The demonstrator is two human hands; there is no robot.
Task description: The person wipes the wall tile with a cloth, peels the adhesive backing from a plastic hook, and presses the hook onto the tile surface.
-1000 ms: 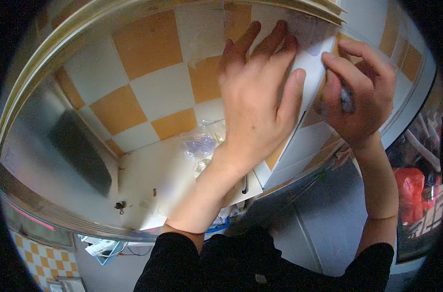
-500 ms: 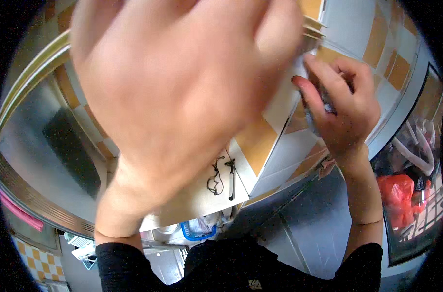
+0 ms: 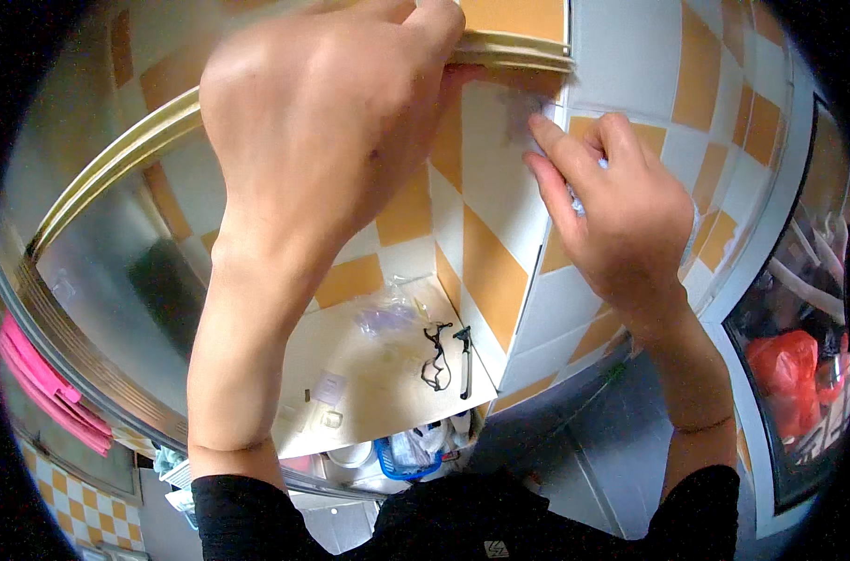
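Observation:
My left hand (image 3: 322, 122) is raised at the upper left, its back toward me. It is closed on a curved gold metal rail (image 3: 514, 51), which passes between the bent forefinger and what shows of the thumb; the other fingertips are hidden. Over at the right, my right hand (image 3: 621, 215) holds a crumpled pale bluish cloth (image 3: 576, 202), mostly covered by the fingers. Its fingertips are at the edge of the orange and white tiled wall (image 3: 621, 79), just below the rail's right end.
Below my hands, a white shelf (image 3: 369, 383) carries black-framed glasses (image 3: 435, 360), a black razor (image 3: 465, 365) and clear plastic wrap (image 3: 387, 316). A blue basket (image 3: 408, 463) sits beneath. Pink cloth (image 3: 46, 383) hangs at left; a red bag (image 3: 785, 374) is at right.
My left hand has moved away from the camera, uncovering the rail and more of the shelf. My right hand has shifted slightly left, the cloth still in it.

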